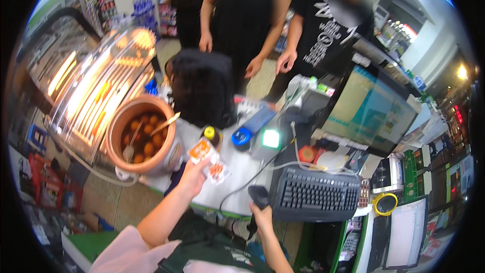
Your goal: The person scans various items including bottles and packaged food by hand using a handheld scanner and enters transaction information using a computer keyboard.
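Observation:
My left hand [194,179] holds a small plastic snack packet [210,163] with an orange and white print, above the white counter [235,191]. In my right hand [262,217] is a dark handheld barcode scanner [259,195], gripped by its handle at the counter's near edge. A cable runs across the countertop near it. Just beyond the packet stands a dark bottle with a yellow cap [209,132]. To the right of the scanner lies a black keyboard [318,193].
An open pot of eggs in dark liquid [146,136] stands left, beside a lit roller grill [100,91]. A black backpack [202,87] rests at the counter's far side, before several people. A lit payment device [270,138] and a monitor [369,110] are at right.

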Motion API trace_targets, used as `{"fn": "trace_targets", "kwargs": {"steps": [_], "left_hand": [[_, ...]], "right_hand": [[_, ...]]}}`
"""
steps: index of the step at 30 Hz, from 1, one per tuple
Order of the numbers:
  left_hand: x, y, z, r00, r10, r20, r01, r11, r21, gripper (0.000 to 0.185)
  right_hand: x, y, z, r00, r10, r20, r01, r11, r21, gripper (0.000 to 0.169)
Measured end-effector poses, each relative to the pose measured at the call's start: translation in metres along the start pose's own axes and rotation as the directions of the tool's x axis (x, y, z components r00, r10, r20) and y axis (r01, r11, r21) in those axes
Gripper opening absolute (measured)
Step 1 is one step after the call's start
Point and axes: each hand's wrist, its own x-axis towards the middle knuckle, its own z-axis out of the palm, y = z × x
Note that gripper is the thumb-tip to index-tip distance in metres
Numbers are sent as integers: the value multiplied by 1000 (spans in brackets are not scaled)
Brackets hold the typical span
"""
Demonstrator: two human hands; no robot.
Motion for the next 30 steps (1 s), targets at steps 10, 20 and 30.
{"fn": "trace_targets", "kwargs": {"steps": [10, 20, 30], "left_hand": [[-6, 5, -1, 997, -11, -82, 13, 1000, 17, 33], [-2, 6, 1, 999, -32, -12, 32, 999, 11, 26], [12, 28, 17, 807, -188, 559, 490, 742, -457, 71]], "right_hand": [[-8, -7, 7, 997, 11, 70, -15, 998, 56, 15], [-3, -7, 6, 998, 41, 54, -42, 999, 19, 17], [0, -13, 8, 996, 55, 73, -56, 998, 14, 16]]}}
